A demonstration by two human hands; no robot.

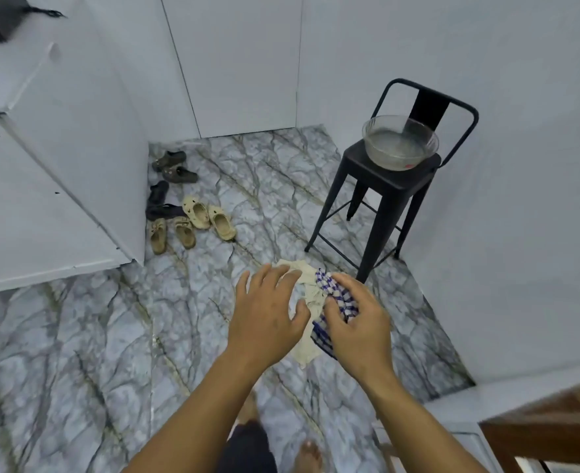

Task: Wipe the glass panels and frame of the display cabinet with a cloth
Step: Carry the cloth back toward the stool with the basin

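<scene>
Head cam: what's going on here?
A person stands barefoot on a marble-patterned floor, handling a cloth with both hands. The right hand grips its blue-checked part; the left hand rests on the cream part with fingers spread. A glass bowl of what looks like water sits on a black stool to the right. Shoes lie by the wall. No wiping is under way.

Open floor (76, 353) left of hands; stool (380, 199) with bowl (399, 145) blocks right; shoes (186, 206) by wall.
</scene>
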